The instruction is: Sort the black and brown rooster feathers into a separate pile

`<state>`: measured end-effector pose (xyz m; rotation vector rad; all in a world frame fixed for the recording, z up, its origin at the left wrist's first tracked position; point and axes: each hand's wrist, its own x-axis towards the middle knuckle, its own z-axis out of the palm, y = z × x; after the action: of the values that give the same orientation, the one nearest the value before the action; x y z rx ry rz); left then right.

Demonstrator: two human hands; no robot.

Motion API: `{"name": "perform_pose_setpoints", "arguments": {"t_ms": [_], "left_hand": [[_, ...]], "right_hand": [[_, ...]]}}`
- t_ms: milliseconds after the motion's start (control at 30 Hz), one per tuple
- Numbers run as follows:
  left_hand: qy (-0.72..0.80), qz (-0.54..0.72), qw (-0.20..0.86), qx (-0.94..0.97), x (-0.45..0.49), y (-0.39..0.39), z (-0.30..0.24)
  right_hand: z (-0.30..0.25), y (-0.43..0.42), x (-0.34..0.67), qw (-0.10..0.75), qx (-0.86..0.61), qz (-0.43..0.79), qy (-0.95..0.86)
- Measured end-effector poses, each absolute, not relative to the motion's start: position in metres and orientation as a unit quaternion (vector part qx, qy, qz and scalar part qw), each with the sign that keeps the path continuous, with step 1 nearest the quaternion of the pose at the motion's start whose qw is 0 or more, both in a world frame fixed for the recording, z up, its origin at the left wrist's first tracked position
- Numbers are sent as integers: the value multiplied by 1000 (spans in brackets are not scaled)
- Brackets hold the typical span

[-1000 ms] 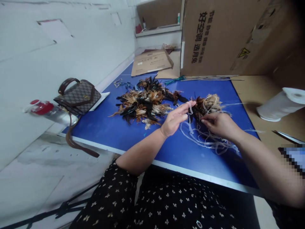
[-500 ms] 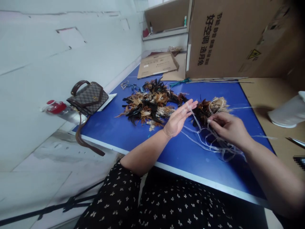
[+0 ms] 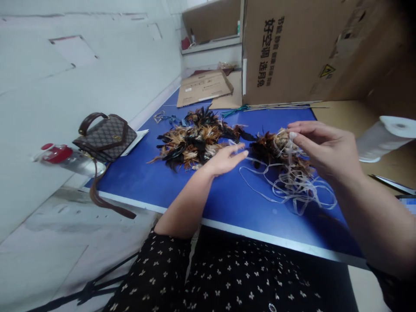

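The feather pile (image 3: 195,141) on your blue, smooth-faced worktop (image 3: 234,208) is a ragged heap of glossy black plumes and wispy rust and cream tufts. Your left hand (image 3: 222,162) is at the pile's near right edge, fingers straight and loosely spread, its grip slack, with a thin loop of ribbon by the fingertips; you can't tell from this view whether the loop is wound round them. Right of the pile is a smaller feather bunch (image 3: 264,145), dark and bristly at one end, fluffy and beige at the other. Your right hand (image 3: 336,149) is farther right of the pile, its grip pinching the sheer white ribbon (image 3: 297,186) between thumb and forefinger; from there the flat, filmy strand drops into a tangle of loose curls, nearer you than the pile and to its right. Well to the pile's right lies a white cylindrical roll (image 3: 380,138), tilted. To the pile's left sits a boxy patterned handbag (image 3: 108,138) with brown trim, and behind the pile lies a flat cardboard piece (image 3: 204,89).
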<state>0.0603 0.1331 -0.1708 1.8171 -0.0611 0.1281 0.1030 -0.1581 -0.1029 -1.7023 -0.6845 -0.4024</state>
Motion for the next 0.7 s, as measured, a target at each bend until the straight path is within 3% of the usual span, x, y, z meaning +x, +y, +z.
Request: {"name": "perform_pose_setpoints", "arguments": {"t_ms": [100,167,233,300,433,500,567,700], "left_hand": [[-96,155,473,862,53,145,-141],[-106,267,459,841,46,135,-118],[-133,295,511,796,42,113,-96],[-192,203,592,756,40,87,-82],[-219,44,687,691,53,66,-72],[-176,77,720,667,64,81,-67],[-117,141,749,637,73,112,-56],[74,266,795,540,62,202,-13]], "right_hand": [[-79,-156,104,563,-735,-191,-326],[-65,-149,103,552,-731,-199,-347],[-54,-137,100,544,-728,-201,-365],[-48,-123,96,554,-723,-180,-372],[-48,-104,87,671,-657,-20,-344],[-50,-108,86,690,-629,98,-345],[-50,-122,89,645,-645,192,-361],[-43,-167,117,579,-713,165,-360]]}}
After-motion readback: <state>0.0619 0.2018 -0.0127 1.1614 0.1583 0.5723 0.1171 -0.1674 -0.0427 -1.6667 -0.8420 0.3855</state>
